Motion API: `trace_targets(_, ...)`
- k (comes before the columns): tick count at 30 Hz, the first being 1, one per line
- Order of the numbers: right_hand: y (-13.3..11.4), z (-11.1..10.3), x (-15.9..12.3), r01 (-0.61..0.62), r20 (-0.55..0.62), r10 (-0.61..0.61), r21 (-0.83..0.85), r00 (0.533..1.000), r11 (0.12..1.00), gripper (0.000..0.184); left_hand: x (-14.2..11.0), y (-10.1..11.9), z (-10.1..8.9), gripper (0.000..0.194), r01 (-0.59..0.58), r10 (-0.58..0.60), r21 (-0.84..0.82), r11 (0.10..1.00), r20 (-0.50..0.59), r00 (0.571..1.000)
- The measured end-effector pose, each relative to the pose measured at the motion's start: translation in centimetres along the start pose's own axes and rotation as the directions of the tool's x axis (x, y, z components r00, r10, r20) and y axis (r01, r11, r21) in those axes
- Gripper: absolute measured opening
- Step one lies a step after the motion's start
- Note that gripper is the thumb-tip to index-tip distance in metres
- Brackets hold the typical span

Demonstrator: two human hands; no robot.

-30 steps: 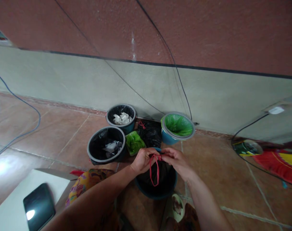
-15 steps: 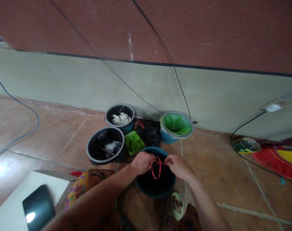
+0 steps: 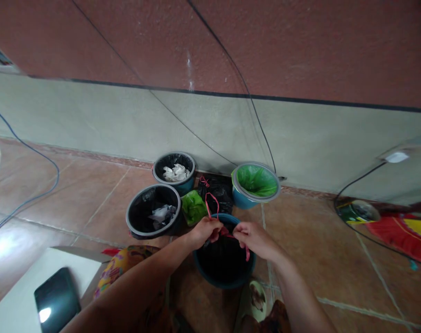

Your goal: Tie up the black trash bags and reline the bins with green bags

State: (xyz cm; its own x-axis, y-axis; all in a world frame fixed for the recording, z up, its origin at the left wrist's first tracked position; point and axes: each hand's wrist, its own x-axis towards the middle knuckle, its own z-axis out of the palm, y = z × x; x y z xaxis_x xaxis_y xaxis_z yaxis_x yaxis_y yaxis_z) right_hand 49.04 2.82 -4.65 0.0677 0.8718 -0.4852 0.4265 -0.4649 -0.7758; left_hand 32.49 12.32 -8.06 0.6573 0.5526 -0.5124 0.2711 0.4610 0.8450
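Observation:
Over a blue bucket (image 3: 199, 273) at the lower middle, both my hands work with a red drawstring (image 3: 212, 198). My left hand (image 3: 207, 231) is closed on it at the left side, and a loop stands up above the fingers. Pinching the same drawstring, my right hand (image 3: 252, 238) is at the right, with a loose end hanging below it. Dark plastic bag material shows between and below the hands, but the bucket's inside is too dark to make out. Just beyond lies a black plastic bag (image 3: 220, 192) with a red tie, beside a green plastic bundle (image 3: 193, 208).
To the left stand two black-lined bins, a near bin (image 3: 129, 222) and a far bin (image 3: 156, 173), with crumpled waste inside. A green-lined bin (image 3: 243, 199) stands by the wall. A phone (image 3: 56, 298) lies on a white box (image 3: 16, 300). A black cable (image 3: 361, 175) runs at right.
The drawstring loop, which hung down between my hands, now stands up above my left hand. My hands have come closer together, and a loose end dangles near my right hand.

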Motion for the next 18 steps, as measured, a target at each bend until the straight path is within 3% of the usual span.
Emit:
trace_targets(3,-1.0,0.1,-0.4,0.034,0.083,-0.050,0.179,0.995,0.983,0.018,-0.1,-0.1,0.4,0.024,-0.033,0.034,-0.012,0.999,0.058,0.998)
trace_targets(5,-1.4,0.3,-0.5,0.072,0.091,-0.097,0.248,0.991,0.966,0.020,-0.2,-0.2,0.4,0.019,-0.063,0.056,0.036,0.997,0.164,0.985)
trace_targets(9,-1.9,0.4,-0.4,0.104,0.047,-0.124,0.299,0.991,0.949,0.024,-0.3,-0.3,0.3,0.024,-0.170,0.097,0.151,0.974,0.401,0.911)
trace_targets(11,-1.8,0.3,-0.2,0.130,-0.008,-0.134,0.313,0.991,0.941,0.027,-0.4,-0.3,0.3,0.021,-0.219,0.115,0.211,0.953,0.417,0.902)
trace_targets(13,-1.6,0.2,0.1,0.193,-0.139,-0.151,0.380,0.979,0.905,0.035,-0.5,-0.2,0.3,0.026,-0.234,0.130,0.234,0.944,0.388,0.912)
trace_targets(16,-0.9,0.3,0.6,0.225,-0.336,-0.049,0.508,0.941,0.831,0.053,-0.5,0.0,0.4,0.037,-0.244,0.168,0.192,0.951,0.344,0.924)
trace_targets(18,-0.6,0.6,0.8,0.153,-0.322,0.032,0.532,0.946,0.833,0.060,-0.5,0.3,0.4,0.040,-0.256,0.201,0.135,0.957,0.328,0.923)
